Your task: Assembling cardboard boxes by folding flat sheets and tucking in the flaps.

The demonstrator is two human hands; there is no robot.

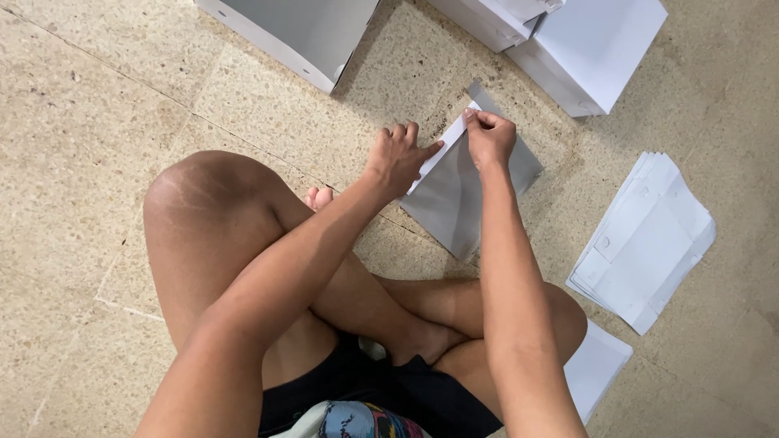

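Head view: both hands, left hand (395,158) and right hand (489,136), have fingers pinched on a white flap (442,150) of the grey card (462,195). Uneven pressing might leave a crooked fold.

This looks like an informal packaging workspace set up on the floor rather than at a bench. The speckled beige terrazzo floor (97,122) serves as the work surface, with assembled white cardboard boxes (596,49) standing along the top and a stack of flat white box blanks (649,239) lying to the right.
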